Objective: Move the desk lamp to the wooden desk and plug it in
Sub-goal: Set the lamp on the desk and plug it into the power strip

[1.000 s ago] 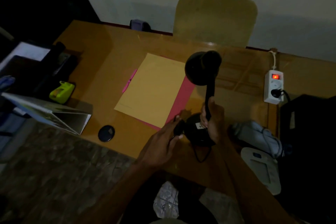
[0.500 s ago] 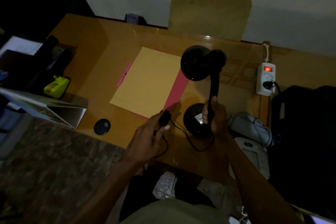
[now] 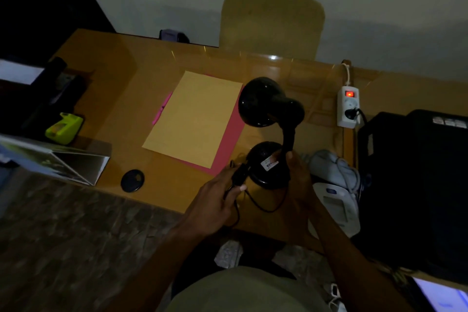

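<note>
- Dim room; pale wall behind, patterned dark floor [image 3: 63, 240] in front of the surface.
- Wooden surface [image 3: 121, 88], glossy, with a tan chair back [image 3: 272, 20] rising beyond its far edge.
- Desk lamp [image 3: 269, 134], black, stands on the surface near its front edge, shade tilted toward the papers, white label on the base.
- Right hand [image 3: 297, 177] wrapped around the lower stem of the lamp.
- Left hand [image 3: 217, 200] pinches the lamp's black plug [image 3: 240, 174] between thumb and fingers; cord [image 3: 263, 206] loops from it over the front edge.
- White power strip [image 3: 349, 106] at the right rear, red switch lit, one black plug already in it.
- Yellow sheet [image 3: 195, 119] lies over a pink sheet [image 3: 228, 144] at centre, just left of the lamp base.
- Left side: green-yellow tape dispenser [image 3: 64, 128], folded card stand [image 3: 73, 163], round black disc [image 3: 133, 180].
- Right side: grey cloth bundle [image 3: 334, 170], white device [image 3: 339, 208], black case [image 3: 415, 185].
</note>
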